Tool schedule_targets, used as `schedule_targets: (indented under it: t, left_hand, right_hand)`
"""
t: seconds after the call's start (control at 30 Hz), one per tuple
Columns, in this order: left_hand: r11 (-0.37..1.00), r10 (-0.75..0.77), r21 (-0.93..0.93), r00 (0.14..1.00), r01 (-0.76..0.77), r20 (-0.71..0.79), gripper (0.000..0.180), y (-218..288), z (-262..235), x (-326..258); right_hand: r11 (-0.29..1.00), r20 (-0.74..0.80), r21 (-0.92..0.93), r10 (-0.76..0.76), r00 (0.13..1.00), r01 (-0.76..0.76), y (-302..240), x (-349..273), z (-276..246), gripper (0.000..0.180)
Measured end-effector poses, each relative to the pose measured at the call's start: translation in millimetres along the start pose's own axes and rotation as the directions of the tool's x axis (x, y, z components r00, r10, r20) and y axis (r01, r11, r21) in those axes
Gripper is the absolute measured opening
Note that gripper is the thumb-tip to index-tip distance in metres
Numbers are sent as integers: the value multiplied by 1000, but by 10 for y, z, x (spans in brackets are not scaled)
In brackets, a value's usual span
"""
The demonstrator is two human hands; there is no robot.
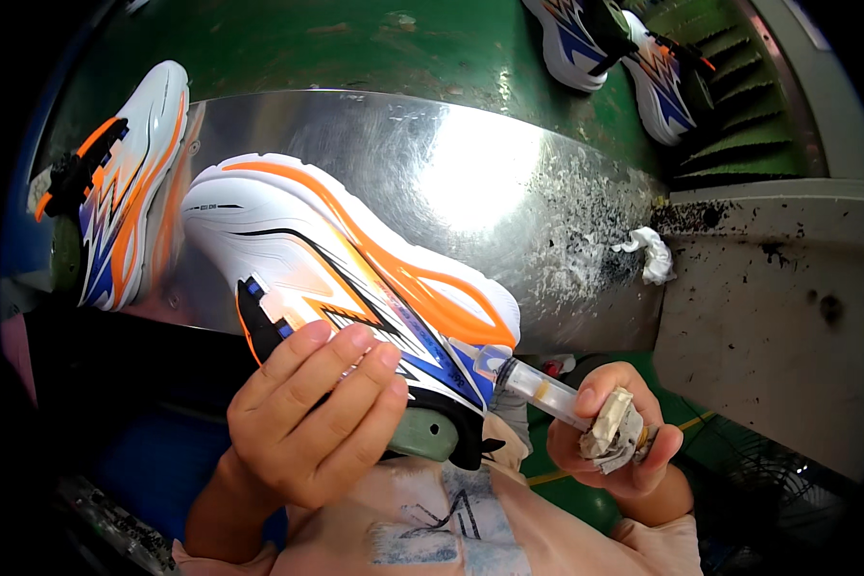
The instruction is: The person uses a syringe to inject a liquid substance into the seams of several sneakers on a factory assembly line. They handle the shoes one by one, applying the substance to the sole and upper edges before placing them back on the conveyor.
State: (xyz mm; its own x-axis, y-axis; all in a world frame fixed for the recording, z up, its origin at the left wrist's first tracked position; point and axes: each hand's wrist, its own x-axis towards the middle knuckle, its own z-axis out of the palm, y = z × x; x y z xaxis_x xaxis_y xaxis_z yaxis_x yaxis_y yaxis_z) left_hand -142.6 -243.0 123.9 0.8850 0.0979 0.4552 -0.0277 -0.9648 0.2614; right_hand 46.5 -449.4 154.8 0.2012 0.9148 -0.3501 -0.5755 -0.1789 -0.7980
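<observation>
A white running shoe [355, 278] with orange, blue and black markings lies on its side in front of me, toe to the upper left. My left hand [322, 408] grips it around the opening, fingers bent over its near side. A green shoe last [422, 434] shows inside the heel. In my right hand [619, 432] is a clear syringe [544, 390], its back end wrapped in a wad of pale, dirty material [612, 429]. The syringe's front end meets the shoe near the heel, where the sole joins the upper; its very tip is hard to make out.
Another shoe [130, 187] stands on its side at the left of the metal plate [355, 125]. Two more shoes [571, 43] sit at the far right on a green conveyor belt [422, 53]. Crumpled white tissue [651, 254] lies on the stained right end of the plate, beside a grey panel [778, 288].
</observation>
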Motion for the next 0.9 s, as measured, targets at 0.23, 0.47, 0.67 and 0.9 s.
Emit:
schedule_targets:
  t: [0.23, 0.47, 0.67, 0.9]
  left_hand:
    - [999, -38, 18, 998, 37, 49, 13, 14, -62, 202]
    - [1000, -27, 21, 981, 23, 191, 30, -33, -118, 397]
    - [998, -32, 62, 963, 16, 268, 39, -60, -148, 620]
    - [997, 61, 28, 922, -78, 382, 47, -205, -90, 984]
  right_hand:
    - [981, 19, 192, -46, 999, 42, 180, -55, -285, 91]
    - [945, -24, 307, -109, 994, 111, 385, -31, -502, 91]
    - [900, 15, 421, -131, 991, 113, 459, -43, -586, 90]
    - [887, -70, 415, -192, 979, 204, 556, -20, -568, 80]
